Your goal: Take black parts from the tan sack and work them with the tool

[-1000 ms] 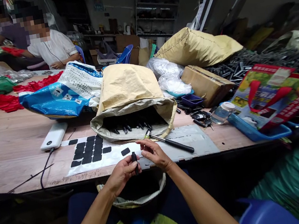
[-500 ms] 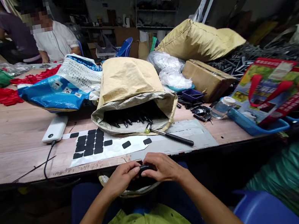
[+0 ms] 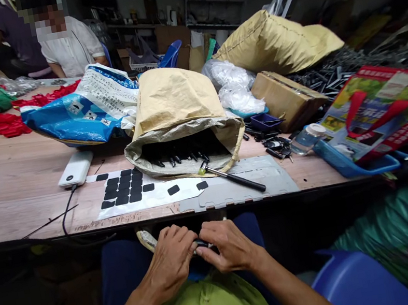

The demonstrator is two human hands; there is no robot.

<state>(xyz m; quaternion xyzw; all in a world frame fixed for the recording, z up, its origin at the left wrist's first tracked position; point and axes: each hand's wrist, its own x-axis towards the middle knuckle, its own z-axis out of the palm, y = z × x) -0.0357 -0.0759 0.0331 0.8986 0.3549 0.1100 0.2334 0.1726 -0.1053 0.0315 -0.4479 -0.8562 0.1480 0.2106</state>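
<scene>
Over my lap, just below the table's front edge, my left hand (image 3: 174,252) and my right hand (image 3: 228,243) meet around a small black cylindrical piece (image 3: 201,243). Fingers of both hands are closed on it, and they hide most of its length. Behind my left hand shows the rim of a pale sack (image 3: 146,240). In front of me on the table, a tan sack (image 3: 178,94) lies with its mouth towards me and several black pieces inside. A small hammer (image 3: 240,180) with a black handle rests against its lip.
Black rounded squares stick to a white sheet (image 3: 163,191) beside a white power bank (image 3: 76,170) with a cable. To the right are a water bottle (image 3: 307,139), a blue tray (image 3: 357,167) and a red shopping bag (image 3: 378,111). Another person (image 3: 70,47) sits across the table.
Both hands have come slightly lower and nearer my body, still holding the black piece. The left hand has turned its back upward, with its fingers wrapped over. The camera view has shifted slightly.
</scene>
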